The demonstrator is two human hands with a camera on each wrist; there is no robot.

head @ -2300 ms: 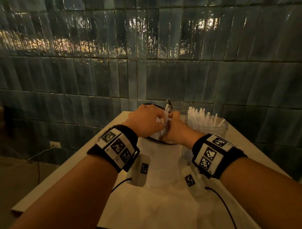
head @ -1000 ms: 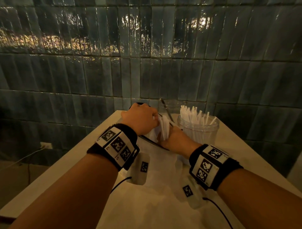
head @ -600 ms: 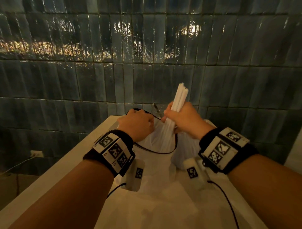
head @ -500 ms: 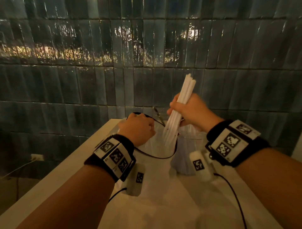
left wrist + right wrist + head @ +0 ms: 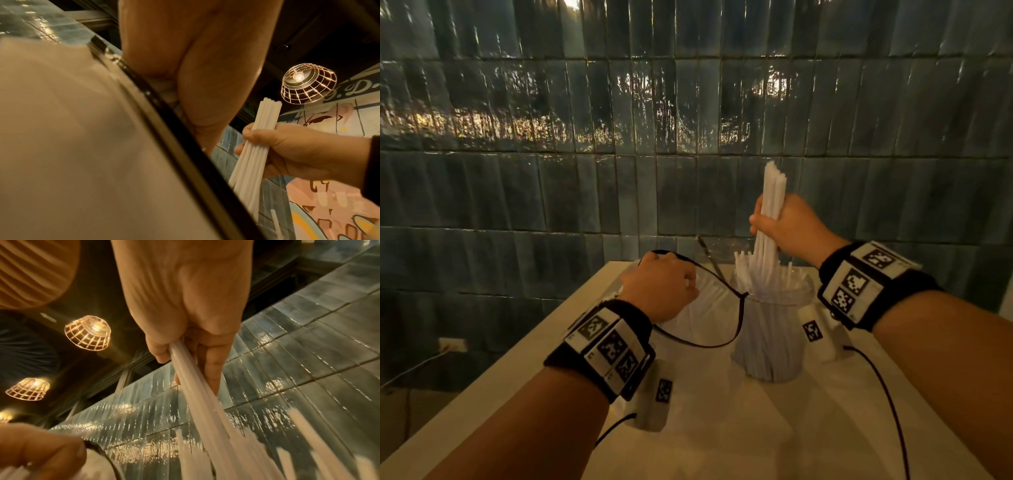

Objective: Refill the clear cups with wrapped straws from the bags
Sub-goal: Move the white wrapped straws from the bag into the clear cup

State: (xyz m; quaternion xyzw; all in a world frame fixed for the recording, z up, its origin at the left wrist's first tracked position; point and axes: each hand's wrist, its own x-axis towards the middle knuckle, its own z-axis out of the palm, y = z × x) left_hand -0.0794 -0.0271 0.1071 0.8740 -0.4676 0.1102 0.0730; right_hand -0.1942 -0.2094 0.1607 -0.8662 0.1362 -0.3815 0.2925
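Lifted from the bag [image 5: 698,308], the straws [image 5: 770,212] are now standing nearly upright in the clenched right hand [image 5: 787,226], lower ends entering the cup [image 5: 770,339] directly below; left hand [image 5: 661,287] is gripping the bag's rim.

wall: glossy dark blue-green tiles [image 5: 592,192] | table: white [image 5: 493,404] | light: caged pendant lamps [image 5: 88,332] | mural [image 5: 329,203]

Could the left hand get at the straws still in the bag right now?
Probably not at once: the left hand is busy gripping the bag by its black-edged mouth, though the opening beside it looks unblocked.
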